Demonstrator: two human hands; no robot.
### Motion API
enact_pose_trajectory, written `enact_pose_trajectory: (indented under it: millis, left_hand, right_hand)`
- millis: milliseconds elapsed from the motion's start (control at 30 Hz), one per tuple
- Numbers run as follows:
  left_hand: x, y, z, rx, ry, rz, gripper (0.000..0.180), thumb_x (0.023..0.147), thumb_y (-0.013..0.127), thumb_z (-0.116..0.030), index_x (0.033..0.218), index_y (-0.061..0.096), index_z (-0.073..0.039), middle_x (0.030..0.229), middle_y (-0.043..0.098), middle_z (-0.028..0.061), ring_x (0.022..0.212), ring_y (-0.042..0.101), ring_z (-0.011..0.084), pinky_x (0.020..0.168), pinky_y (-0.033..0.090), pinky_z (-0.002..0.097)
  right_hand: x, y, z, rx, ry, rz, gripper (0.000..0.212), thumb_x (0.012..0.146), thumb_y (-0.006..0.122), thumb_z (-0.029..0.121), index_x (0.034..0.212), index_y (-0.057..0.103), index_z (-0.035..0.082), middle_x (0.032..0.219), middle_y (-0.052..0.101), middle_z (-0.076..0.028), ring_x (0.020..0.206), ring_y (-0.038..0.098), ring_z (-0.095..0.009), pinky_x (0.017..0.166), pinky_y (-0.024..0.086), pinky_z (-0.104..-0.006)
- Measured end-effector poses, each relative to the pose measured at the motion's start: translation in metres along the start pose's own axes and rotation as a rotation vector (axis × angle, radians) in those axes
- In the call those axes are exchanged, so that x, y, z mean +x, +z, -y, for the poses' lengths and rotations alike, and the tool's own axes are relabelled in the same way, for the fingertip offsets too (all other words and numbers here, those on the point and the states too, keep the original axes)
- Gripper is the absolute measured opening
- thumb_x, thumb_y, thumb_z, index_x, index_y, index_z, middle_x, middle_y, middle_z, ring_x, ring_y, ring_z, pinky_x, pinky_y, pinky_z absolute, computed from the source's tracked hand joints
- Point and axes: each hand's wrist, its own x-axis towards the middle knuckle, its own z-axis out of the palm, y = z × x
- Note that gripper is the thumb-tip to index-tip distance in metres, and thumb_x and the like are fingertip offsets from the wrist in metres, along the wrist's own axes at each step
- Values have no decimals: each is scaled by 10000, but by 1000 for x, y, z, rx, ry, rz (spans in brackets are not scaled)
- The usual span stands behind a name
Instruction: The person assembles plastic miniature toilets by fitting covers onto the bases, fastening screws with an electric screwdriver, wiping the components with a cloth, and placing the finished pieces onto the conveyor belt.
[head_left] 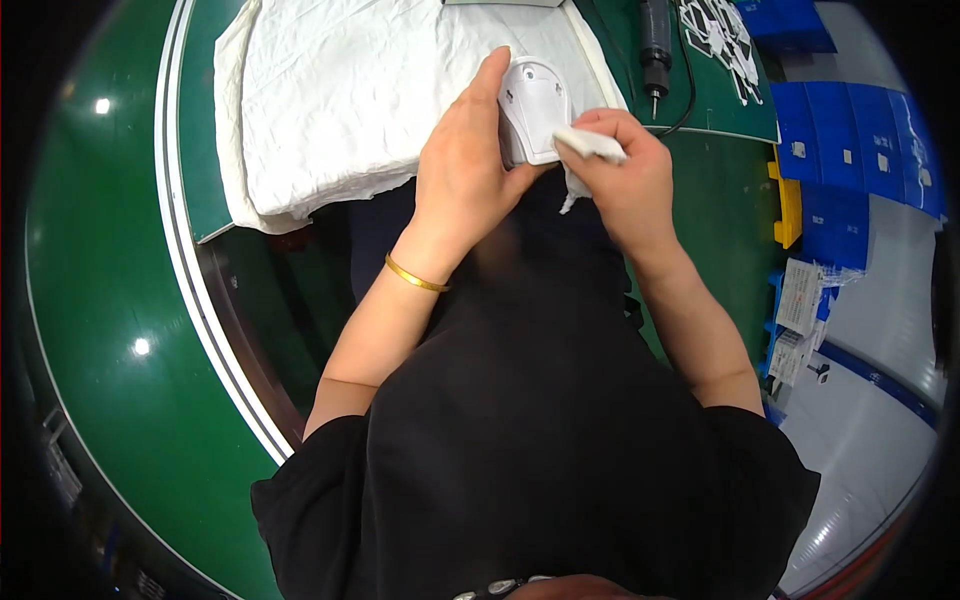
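My left hand (468,160) is wrapped round the left side of a white plastic housing (538,105), thumb at its lower edge and fingers behind it. The housing is rounded at the top, with a shallow recess and small holes in it. My right hand (630,165) pinches a folded white cloth (592,144) against the housing's lower right edge, and a loose end of the cloth dangles below. Both hands are above the front edge of the workbench, over a white cloth cover (330,95).
An electric screwdriver (655,50) with a cable lies on the green bench top (700,118) at the right. Beside it is a pile of flat white and black pieces (722,42). Blue bins (850,135) and a yellow bin (786,208) stand farther right.
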Motion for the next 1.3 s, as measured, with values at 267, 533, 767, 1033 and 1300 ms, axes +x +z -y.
enact_pose_trajectory:
  millis: [267,533,767,1033,1300]
  left_hand:
    - [-3,1,-3,32,31,-10,1051,628,870,-94,1492,279,-4,1159,625,187,1036,626,352,849,535,405]
    - [-2,0,-1,22,7,-29,1019,622,871,-90,1479,327,2,1183,620,199,1056,620,350,879,525,399]
    - [-1,-1,-4,31,18,-11,1019,625,869,-89,1479,323,12,1189,619,201,1067,620,351,887,524,398]
    - [-4,-3,-4,33,-28,8,1042,609,880,-92,1485,322,-3,1129,633,181,990,633,331,835,534,387]
    - [-3,0,-2,24,-17,0,1066,603,887,-94,1492,304,-9,1230,606,181,1031,633,337,849,539,381]
  right_hand:
    - [-1,-15,-3,80,14,163,123,826,773,39,910,689,7,1029,634,-27,883,595,-83,767,486,-228]
    - [0,-11,-3,6,-33,90,107,817,773,25,866,678,13,1022,627,-31,875,597,-90,751,485,-224]
    - [2,-8,5,-108,-98,59,116,802,776,15,865,680,-1,1020,633,-38,880,604,-104,730,497,-236]
    - [-1,-14,9,-99,-74,175,127,772,762,-16,872,685,-3,1014,641,-45,885,614,-125,733,496,-244]
    - [15,-25,-3,78,25,144,134,791,763,-4,906,694,-1,1022,638,-40,892,617,-115,762,499,-240]
